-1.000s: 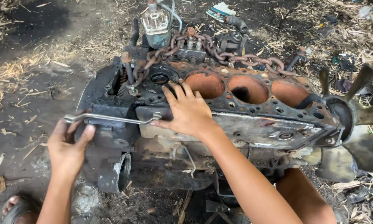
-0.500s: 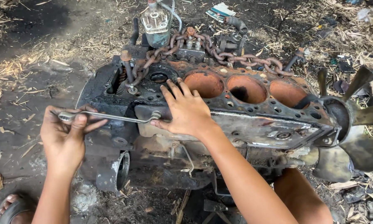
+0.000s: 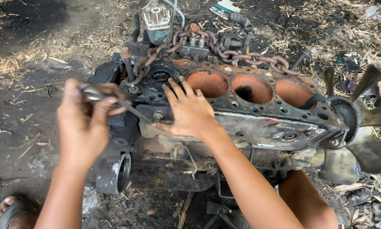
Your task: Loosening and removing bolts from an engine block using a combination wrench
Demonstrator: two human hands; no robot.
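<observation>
left hand [image 3: 83,123] gripping wrench [image 3: 114,101], right hand [image 3: 190,112] on engine block [image 3: 258,127]

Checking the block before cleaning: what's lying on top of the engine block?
A rusty chain drapes along the engine block's far edge; the right hand rests flat there, hiding the surface beneath.

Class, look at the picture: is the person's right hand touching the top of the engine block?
Touching. The head view shows the right hand lying flat on the engine block, fingers spread over its top edge beside the rusty cylinder bores, with no gap visible.
</observation>
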